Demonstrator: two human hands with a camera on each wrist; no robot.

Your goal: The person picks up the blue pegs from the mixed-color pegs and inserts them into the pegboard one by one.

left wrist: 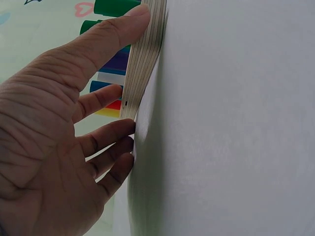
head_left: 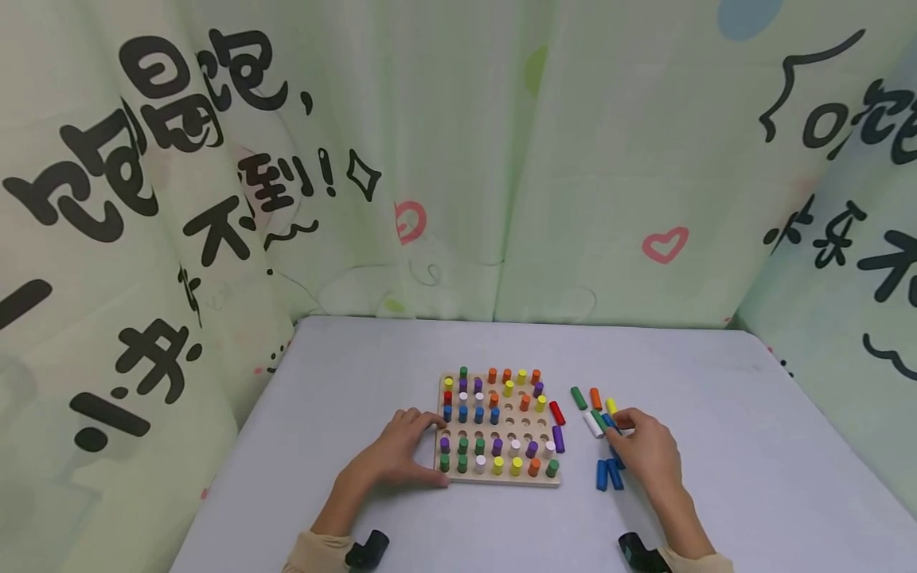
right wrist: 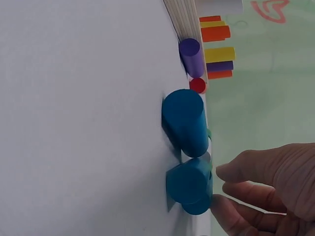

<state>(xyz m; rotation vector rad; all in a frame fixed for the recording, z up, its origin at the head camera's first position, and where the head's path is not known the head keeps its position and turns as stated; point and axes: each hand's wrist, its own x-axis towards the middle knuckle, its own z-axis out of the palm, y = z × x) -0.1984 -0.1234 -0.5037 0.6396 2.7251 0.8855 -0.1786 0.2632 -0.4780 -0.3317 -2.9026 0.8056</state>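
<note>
A wooden pegboard [head_left: 501, 480] lies on the table, with rows of coloured pegs upright in it and some bare holes. At its left side, my left hand [head_left: 403, 454] rests its thumb against the near corner and its index finger on the edge; the left wrist view shows the fingers spread and fairly straight. My right hand [head_left: 650, 451] reaches over loose pegs right of the board. Its thumb and fingers stand apart in the right wrist view, with no peg visible between them. Blue pegs [right wrist: 184, 120] lie close by; a green peg [head_left: 599, 420] is near the fingertips.
Around the right hand lie a white peg [head_left: 592, 424], an orange peg [head_left: 595, 399] and a yellow peg [head_left: 611, 406]. A red peg [head_left: 556, 413] and a purple peg [head_left: 558, 439] lie along the board's right edge. Printed curtains [head_left: 458, 159] enclose the table [head_left: 358, 358].
</note>
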